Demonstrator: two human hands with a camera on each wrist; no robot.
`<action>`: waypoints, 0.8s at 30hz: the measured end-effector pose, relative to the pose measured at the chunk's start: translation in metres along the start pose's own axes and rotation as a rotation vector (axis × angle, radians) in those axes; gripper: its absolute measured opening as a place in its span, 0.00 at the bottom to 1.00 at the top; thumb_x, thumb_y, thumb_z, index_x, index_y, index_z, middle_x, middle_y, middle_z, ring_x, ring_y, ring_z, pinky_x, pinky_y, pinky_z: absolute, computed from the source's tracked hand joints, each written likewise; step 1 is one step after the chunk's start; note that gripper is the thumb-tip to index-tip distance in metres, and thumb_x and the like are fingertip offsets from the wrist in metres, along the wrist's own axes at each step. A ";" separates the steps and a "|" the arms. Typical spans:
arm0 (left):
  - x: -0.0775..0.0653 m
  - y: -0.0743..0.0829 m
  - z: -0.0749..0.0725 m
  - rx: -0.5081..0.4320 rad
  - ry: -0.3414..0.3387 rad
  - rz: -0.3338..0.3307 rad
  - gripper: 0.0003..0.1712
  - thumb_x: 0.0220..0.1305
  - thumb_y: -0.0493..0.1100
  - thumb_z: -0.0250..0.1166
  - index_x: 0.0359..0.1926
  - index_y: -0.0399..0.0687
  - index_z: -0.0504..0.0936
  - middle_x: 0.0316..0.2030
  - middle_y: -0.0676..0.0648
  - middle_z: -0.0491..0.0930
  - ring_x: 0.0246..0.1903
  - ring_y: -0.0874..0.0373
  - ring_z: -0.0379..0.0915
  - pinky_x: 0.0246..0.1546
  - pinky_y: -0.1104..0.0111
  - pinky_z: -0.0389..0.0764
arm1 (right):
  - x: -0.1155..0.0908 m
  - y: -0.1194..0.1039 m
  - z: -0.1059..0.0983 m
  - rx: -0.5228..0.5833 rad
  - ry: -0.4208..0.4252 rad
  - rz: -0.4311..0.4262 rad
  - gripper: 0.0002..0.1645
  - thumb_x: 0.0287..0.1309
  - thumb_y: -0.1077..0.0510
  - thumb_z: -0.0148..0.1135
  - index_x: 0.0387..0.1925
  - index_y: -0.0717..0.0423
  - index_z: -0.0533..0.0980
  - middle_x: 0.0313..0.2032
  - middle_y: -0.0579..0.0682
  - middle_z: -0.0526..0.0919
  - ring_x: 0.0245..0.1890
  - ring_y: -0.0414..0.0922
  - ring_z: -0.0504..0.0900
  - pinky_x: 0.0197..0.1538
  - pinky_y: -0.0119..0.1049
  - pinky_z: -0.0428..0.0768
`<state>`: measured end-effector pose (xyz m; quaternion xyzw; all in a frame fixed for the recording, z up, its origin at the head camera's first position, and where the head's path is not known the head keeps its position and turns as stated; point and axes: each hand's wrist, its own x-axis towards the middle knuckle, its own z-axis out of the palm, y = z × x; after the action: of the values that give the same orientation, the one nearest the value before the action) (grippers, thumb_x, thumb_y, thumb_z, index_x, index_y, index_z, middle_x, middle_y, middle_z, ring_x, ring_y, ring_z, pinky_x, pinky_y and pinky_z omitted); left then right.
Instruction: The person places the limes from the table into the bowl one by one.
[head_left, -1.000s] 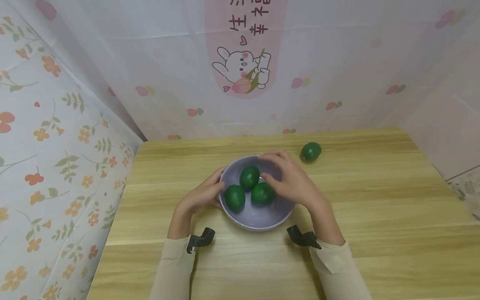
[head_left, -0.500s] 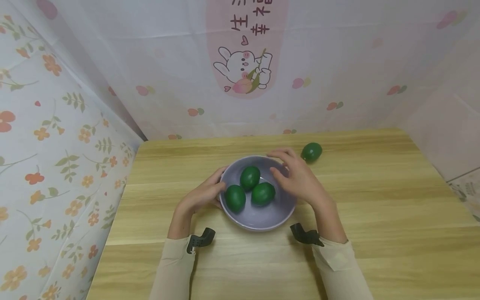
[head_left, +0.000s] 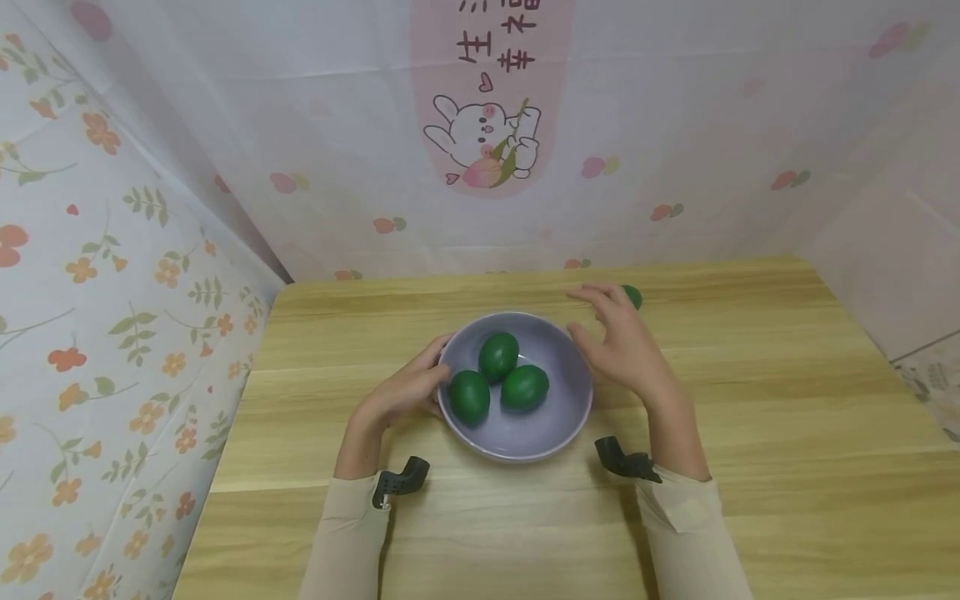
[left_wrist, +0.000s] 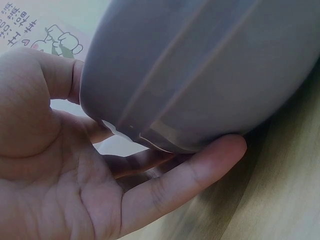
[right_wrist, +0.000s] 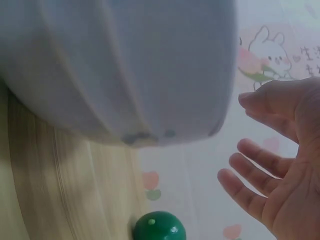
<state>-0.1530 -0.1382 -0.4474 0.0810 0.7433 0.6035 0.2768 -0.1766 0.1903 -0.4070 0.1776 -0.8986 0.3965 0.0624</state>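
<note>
A lavender bowl [head_left: 555, 421] stands on the table with three dark green limes inside: one at the back [head_left: 498, 357], one at the left [head_left: 469, 397], one at the right [head_left: 525, 388]. My left hand [head_left: 408, 385] grips the bowl's left side, thumb at the rim. In the left wrist view, the fingers [left_wrist: 165, 195] of that hand curve beneath the bowl's wall. Just off the right side of the rim, my right hand [head_left: 626, 342] is in the air, fingers loosely spread and holding nothing. Behind it a fourth lime [head_left: 633, 296] is partly hidden; the right wrist view shows this lime [right_wrist: 160, 227] at the bottom.
The wooden table [head_left: 750, 400] extends to both sides of the bowl. A printed cloth [head_left: 315, 125] with a rabbit drawing hangs along its back edge, and a floral cloth [head_left: 112, 333] hangs at the left.
My right hand has drawn away from inside the bowl, over its right rim, toward the lime on the table, now overlapping it. My left hand and the bowl stay in place.
</note>
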 end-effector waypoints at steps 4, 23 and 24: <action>-0.001 0.000 -0.001 0.009 0.006 0.002 0.44 0.70 0.36 0.45 0.85 0.62 0.50 0.83 0.39 0.49 0.70 0.26 0.64 0.44 0.48 0.92 | 0.003 0.006 -0.003 -0.006 0.025 0.012 0.31 0.67 0.64 0.65 0.70 0.60 0.74 0.70 0.66 0.70 0.70 0.63 0.71 0.70 0.66 0.77; -0.001 -0.002 -0.002 0.013 0.003 0.001 0.44 0.69 0.37 0.47 0.84 0.60 0.51 0.82 0.38 0.51 0.67 0.30 0.68 0.43 0.50 0.93 | 0.008 0.037 -0.012 -0.031 0.067 0.066 0.34 0.66 0.62 0.69 0.72 0.61 0.71 0.73 0.69 0.67 0.73 0.69 0.67 0.74 0.73 0.67; -0.001 -0.002 -0.002 0.011 0.004 0.000 0.44 0.69 0.37 0.47 0.84 0.61 0.51 0.82 0.38 0.51 0.67 0.30 0.68 0.43 0.50 0.92 | 0.008 0.037 -0.013 -0.032 0.068 0.067 0.35 0.66 0.62 0.69 0.72 0.61 0.71 0.73 0.69 0.67 0.73 0.69 0.67 0.74 0.74 0.68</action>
<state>-0.1529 -0.1406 -0.4489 0.0813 0.7473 0.5995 0.2750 -0.1984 0.2210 -0.4216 0.1327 -0.9076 0.3898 0.0821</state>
